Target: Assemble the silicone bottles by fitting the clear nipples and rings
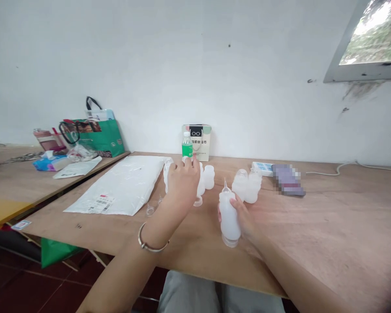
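Note:
My right hand is wrapped round a milky white squeeze bottle, with a thin clear nozzle pointing up and a clear, wider piece at its lower end. My left hand reaches over a group of similar bottles, its fingers curled down; what they grip is hidden behind the hand. One white bottle stands just right of that hand. A clear round piece lies below it. To its left on the table are small clear nozzle caps. More white bottles stand beyond my right hand.
A large white mailing bag lies on the wooden table at left. At the back are a green-labelled drink bottle and a paper bag. A power strip and a purple phone-like object lie at right. A green bag stands far left.

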Demonstrator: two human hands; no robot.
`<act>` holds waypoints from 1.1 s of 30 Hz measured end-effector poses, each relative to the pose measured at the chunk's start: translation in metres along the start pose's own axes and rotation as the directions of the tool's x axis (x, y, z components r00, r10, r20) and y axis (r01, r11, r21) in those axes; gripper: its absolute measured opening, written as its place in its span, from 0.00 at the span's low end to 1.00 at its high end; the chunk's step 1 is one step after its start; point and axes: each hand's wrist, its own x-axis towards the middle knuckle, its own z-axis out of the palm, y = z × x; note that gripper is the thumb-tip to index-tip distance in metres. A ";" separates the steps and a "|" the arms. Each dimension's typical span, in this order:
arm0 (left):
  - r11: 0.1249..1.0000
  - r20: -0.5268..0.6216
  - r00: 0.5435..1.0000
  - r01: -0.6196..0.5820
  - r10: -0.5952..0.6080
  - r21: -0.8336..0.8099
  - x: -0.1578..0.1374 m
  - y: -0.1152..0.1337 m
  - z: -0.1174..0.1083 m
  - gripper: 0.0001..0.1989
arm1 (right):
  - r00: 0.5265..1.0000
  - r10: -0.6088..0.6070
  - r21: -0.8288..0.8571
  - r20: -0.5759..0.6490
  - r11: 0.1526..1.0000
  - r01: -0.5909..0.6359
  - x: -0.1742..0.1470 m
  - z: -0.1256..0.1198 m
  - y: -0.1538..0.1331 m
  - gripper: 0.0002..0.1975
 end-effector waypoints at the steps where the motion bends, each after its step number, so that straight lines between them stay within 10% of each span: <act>1: 0.998 -0.049 0.999 -0.026 0.023 -0.059 -0.004 -0.003 -0.007 0.13 | 1.000 0.002 -0.021 0.003 1.000 -0.002 -0.001 0.000 0.000 0.12; 4: 0.879 -0.070 0.985 -0.172 0.158 -0.444 -0.005 -0.015 -0.007 0.10 | 1.000 -0.001 -0.066 0.021 0.998 0.002 -0.002 0.002 -0.001 0.15; 7: 0.524 -0.032 0.972 -0.154 0.234 -0.838 0.002 -0.026 0.016 0.12 | 0.999 -0.001 -0.098 0.034 0.995 0.005 -0.003 0.005 -0.002 0.17; 10: 0.203 -0.045 0.978 -0.087 0.203 -0.975 0.007 -0.030 0.040 0.14 | 1.000 0.010 -0.117 0.023 0.993 -0.007 -0.003 0.008 -0.004 0.18; 14: 0.014 -0.069 0.972 -0.074 0.223 -0.997 0.003 -0.026 0.057 0.18 | 0.998 0.038 -0.161 0.043 0.986 -0.030 -0.005 0.011 -0.008 0.18; 25: 0.193 -0.191 0.899 -0.283 0.393 -0.939 -0.021 -0.003 0.073 0.25 | 0.998 0.044 -0.125 0.050 0.992 -0.037 0.000 0.013 -0.004 0.30; 33: 0.163 -0.333 0.851 -0.426 0.405 -0.890 -0.030 0.008 0.094 0.37 | 0.997 -0.054 -0.127 0.062 0.990 0.061 0.003 0.012 -0.009 0.40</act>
